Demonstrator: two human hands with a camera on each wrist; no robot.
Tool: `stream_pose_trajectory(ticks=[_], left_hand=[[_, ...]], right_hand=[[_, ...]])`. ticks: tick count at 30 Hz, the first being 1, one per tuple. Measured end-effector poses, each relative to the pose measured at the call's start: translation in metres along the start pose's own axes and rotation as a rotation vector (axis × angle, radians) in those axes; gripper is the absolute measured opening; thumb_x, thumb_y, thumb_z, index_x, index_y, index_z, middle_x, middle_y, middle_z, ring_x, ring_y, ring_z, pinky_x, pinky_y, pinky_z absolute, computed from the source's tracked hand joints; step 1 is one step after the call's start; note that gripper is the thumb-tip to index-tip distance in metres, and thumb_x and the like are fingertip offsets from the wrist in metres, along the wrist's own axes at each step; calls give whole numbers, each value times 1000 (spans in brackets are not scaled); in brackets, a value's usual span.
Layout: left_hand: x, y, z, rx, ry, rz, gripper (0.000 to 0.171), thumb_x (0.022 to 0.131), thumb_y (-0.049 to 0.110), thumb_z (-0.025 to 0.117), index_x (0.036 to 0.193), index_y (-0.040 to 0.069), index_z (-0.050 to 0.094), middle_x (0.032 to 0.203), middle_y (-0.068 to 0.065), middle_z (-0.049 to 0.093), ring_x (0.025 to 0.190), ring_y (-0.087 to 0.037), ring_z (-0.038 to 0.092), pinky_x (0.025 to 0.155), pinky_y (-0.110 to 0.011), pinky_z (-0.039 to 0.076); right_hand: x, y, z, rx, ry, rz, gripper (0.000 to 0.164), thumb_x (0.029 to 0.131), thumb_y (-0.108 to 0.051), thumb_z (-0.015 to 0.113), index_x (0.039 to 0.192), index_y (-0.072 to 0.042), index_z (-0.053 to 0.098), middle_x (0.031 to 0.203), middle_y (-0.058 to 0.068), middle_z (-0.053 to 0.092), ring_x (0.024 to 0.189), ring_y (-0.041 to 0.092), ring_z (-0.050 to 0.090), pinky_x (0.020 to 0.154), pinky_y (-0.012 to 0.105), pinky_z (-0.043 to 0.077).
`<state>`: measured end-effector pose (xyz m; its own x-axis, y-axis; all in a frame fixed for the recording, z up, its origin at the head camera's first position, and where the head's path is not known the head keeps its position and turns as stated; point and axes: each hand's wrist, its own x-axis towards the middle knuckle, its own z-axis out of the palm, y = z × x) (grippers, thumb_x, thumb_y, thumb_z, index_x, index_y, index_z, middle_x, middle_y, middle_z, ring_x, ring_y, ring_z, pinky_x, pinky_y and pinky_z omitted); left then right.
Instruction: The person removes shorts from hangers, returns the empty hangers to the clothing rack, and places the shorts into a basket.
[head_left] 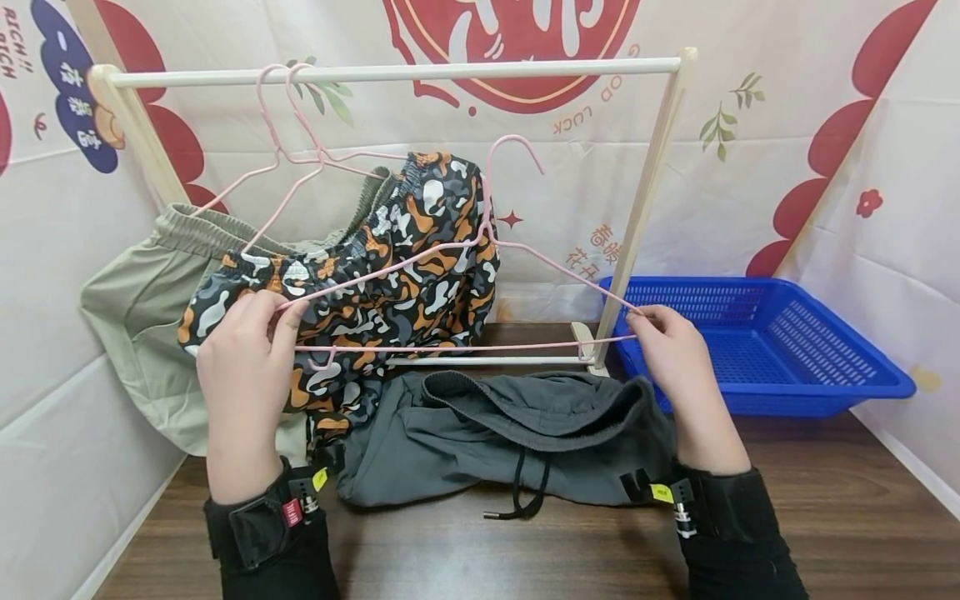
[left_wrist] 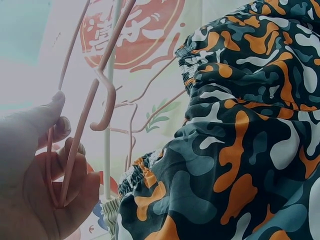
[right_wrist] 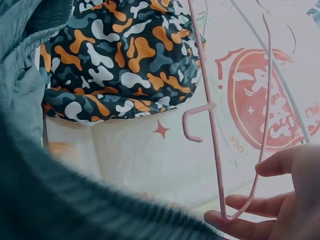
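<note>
A pink clothes hanger [head_left: 393,268] is held up level between both hands, its hook at the top. My left hand [head_left: 243,358] grips its left end, with the wire loop running between thumb and fingers in the left wrist view. At the other end, my right hand [head_left: 667,342] pinches the right corner with thumb and fingers. Below the hanger, grey drawstring shorts [head_left: 487,442] lie on the table, waistband opening upward. Just behind the left hand hang camouflage-patterned shorts [head_left: 420,242] in black, orange and white.
A white clothes rack [head_left: 397,73] carries two more pink hangers [head_left: 311,158] with the patterned shorts and light green shorts [head_left: 135,292]. Right of the rack stands a blue plastic basket [head_left: 757,400]. The brown table [head_left: 420,558] meets white printed backdrop walls on the sides and back.
</note>
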<state>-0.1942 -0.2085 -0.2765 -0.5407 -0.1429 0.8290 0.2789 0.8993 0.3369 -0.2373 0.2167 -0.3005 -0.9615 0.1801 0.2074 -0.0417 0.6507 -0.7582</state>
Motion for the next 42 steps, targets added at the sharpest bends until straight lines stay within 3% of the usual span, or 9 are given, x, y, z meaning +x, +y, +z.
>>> stream_pose_trajectory(ticks=[9,21,29,36,42], left_hand=[[-1,2,-2,33,2,-27,33,97,34,60,85,4,61,71,-10,52,58,-28,44,53,-39,29],[3,2,-3,29,27,-88,36,98,36,58,86,3,63,73,-11,54,62,-28,47,57,-40,30],[5,3,0,23,49,-145,37,99,36,57,89,2,65,76,-12,59,67,-30,52,61,-42,33],[-2,2,-1,10,94,-209,40,97,40,58,92,2,67,84,-14,65,71,-30,56,64,-48,37],[0,3,-2,1,121,-240,42,97,43,57,93,3,68,85,-14,65,72,-31,57,66,-48,37]], right_hand=[[-8,-8,-4,38,58,-37,55,103,-43,39,143,-6,46,138,23,49,128,44,42,97,63,35],[-21,-28,-2,122,-7,-162,50,102,-43,43,134,-6,56,126,19,58,122,38,49,96,60,36],[-28,-36,4,130,-57,-247,43,103,-38,45,129,-7,59,118,16,62,112,32,56,92,53,42],[-37,-38,9,111,-95,-259,42,103,-38,46,130,-8,59,119,15,61,108,29,55,73,42,45],[-39,-38,13,109,-119,-269,41,103,-39,47,130,-11,59,118,13,62,104,26,53,76,42,42]])
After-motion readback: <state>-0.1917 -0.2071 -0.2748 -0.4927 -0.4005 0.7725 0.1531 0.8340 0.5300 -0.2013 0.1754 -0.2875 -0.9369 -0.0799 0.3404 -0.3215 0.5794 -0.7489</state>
